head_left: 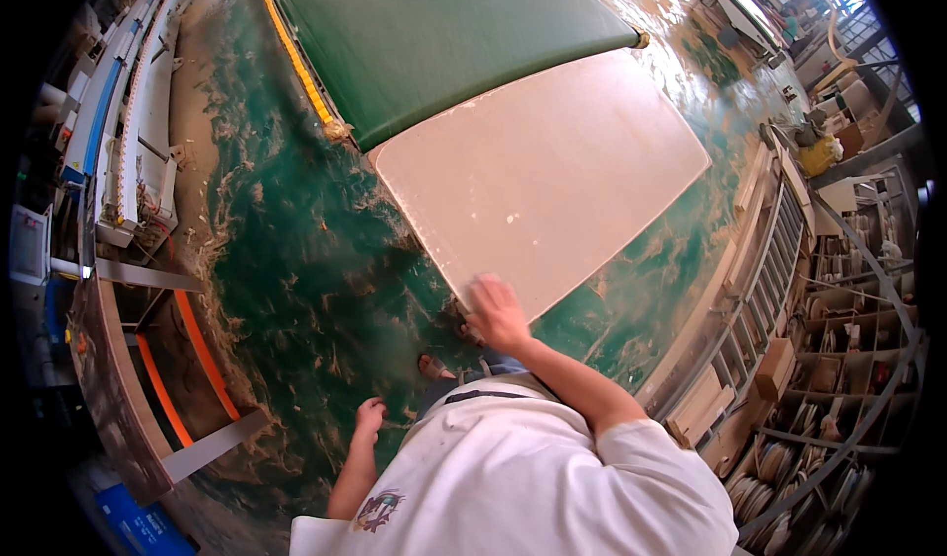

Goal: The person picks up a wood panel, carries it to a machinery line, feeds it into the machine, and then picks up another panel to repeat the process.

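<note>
A pale, flat board with rounded corners and a lighter rim lies in front of me, its far edge against the end of a green conveyor belt. My right hand rests on the near end of the board, close to its left corner, fingers stretched out and slightly blurred. Nothing shows in its grip. Down at my side, away from the board, hangs my left hand. Its fingers are curled in, and I see nothing held in them.
Left of me stands a frame with orange strips, and beyond it a long machine. A yellow strip edges the belt. On the right are a metal rack and shelves of rolls. Dust streaks the green floor.
</note>
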Tool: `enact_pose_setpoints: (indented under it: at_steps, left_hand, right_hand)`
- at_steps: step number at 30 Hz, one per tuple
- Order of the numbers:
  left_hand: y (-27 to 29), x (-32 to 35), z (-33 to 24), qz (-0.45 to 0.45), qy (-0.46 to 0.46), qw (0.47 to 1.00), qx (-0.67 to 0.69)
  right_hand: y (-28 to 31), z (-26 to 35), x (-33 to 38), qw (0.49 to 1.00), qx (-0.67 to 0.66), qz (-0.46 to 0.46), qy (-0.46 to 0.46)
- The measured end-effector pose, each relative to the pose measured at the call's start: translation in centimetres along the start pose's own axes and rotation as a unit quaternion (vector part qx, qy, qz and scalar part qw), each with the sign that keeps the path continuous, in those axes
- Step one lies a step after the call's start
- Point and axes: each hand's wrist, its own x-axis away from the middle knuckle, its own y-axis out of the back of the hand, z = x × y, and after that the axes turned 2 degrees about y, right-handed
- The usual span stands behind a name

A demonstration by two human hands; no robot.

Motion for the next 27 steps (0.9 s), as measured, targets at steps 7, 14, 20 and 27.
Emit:
enact_pose_setpoints:
  at_steps: [7, 14, 20, 27]
  left_hand:
    - [-4.6, 1.7, -4.7, -0.029, 0.007, 0.992, 0.119]
    - [-19.4, 1.6, -18.5, -0.386, -0.283, 0.877, 0.031]
    - [-34.9, 2.0, -32.8, -0.532, -0.161, 0.767, -0.321]
    - [-35.6, 1.5, -34.8, -0.494, -0.163, 0.815, -0.254]
  right_hand:
    - [-0.6, -2.5, -9.9, 0.986, 0.016, 0.032, 0.16]
    - [8.7, -24.2, -17.5, 0.999, 0.017, -0.021, 0.044]
    - [22.8, -59.0, -12.1, 0.947, 0.187, -0.182, -0.19]
    - [32.8, -78.7, 15.3, 0.716, -0.006, -0.303, -0.629]
